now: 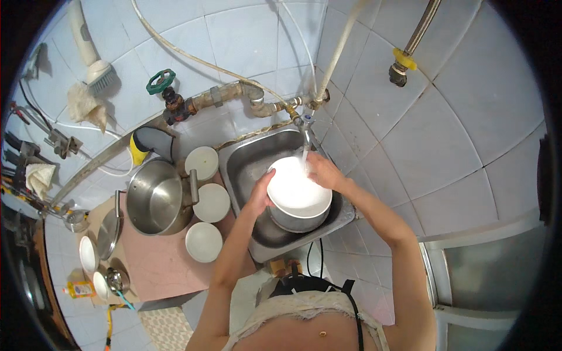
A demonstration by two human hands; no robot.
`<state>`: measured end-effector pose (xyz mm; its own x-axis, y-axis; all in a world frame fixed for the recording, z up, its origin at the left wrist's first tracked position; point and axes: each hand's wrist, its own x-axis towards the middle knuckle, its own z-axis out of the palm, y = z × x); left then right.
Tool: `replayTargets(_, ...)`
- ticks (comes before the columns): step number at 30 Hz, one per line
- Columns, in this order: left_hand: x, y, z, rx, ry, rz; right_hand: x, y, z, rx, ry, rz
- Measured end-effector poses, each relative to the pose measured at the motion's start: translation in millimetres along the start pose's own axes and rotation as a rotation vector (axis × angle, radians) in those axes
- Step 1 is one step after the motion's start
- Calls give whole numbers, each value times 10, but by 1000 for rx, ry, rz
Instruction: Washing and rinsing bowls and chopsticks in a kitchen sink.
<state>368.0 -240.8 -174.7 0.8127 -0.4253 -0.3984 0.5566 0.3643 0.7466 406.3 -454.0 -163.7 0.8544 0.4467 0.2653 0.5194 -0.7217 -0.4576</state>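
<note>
Under the faucet, a white bowl is held tilted over the steel sink, and water runs down towards its far rim. My left hand grips the bowl's left edge. At the upper right rim is my right hand, its fingers curled by the stream; whether they pinch the rim or something small cannot be told. Below the bowl, a grey metal pot stands in the basin, partly covered by it.
Left of the sink stand several white bowls, a large steel pot and a lid on a pink counter. Pipes with a green valve wheel run along the tiled wall. A dish soap bottle is far left.
</note>
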Motion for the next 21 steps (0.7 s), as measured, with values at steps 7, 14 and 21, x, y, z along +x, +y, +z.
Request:
replayTargets(7, 61, 16, -108, -61, -141, -266, 428, -201, -89, 254, -607, 79)
replayTargets(14, 81, 113, -135, -18, -14, -75, 313, 221, 47, 157, -490, 199)
replayTargets(21, 156, 29, -8, 99, 308, 395, -105, 140, 342, 817, 7, 783)
